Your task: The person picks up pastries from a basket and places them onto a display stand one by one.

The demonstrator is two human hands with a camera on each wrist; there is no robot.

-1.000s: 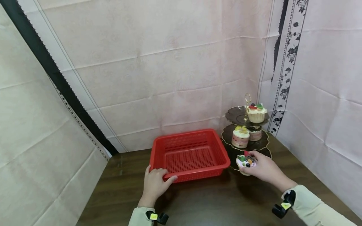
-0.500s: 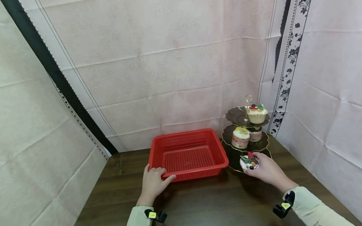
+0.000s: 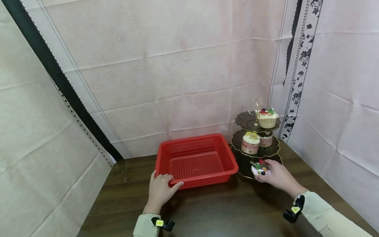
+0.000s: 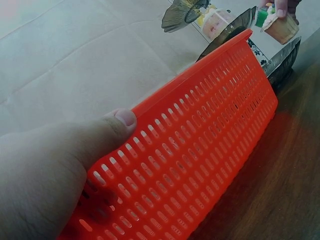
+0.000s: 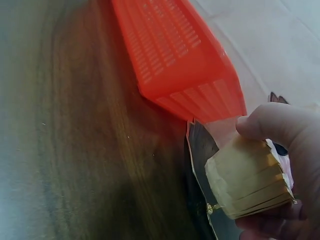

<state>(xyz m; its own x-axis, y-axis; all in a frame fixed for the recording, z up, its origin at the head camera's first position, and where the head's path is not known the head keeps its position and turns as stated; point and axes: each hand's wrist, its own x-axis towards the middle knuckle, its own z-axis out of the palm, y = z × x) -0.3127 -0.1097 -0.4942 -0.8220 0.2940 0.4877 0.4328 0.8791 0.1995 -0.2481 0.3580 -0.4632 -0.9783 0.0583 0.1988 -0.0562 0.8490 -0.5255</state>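
My left hand (image 3: 160, 192) grips the near left corner of a red plastic basket (image 3: 204, 180). In the left wrist view the thumb (image 4: 117, 125) lies against the outside of its slotted wall. My right hand (image 3: 277, 176) pinches a cupcake (image 3: 260, 169) topped with cream, fruit and a leaf. Its pale pleated paper cup (image 5: 250, 180) shows in the right wrist view, tilted close over the stand's bottom tier (image 5: 200, 150). That dark, gold-edged tiered stand (image 3: 245, 121) stands just right of the basket.
A cream cupcake (image 3: 267, 119) sits on the top tier. On the middle tier are a layered cake cup with yellow topping (image 3: 250, 144) and another pink one (image 3: 266, 141) behind it. White cloth (image 3: 177, 82) hangs behind the wooden table (image 3: 207, 210).
My right hand has moved the cupcake slightly right and back, over the bottom tier. The basket has shifted slightly left with my left hand still on it.
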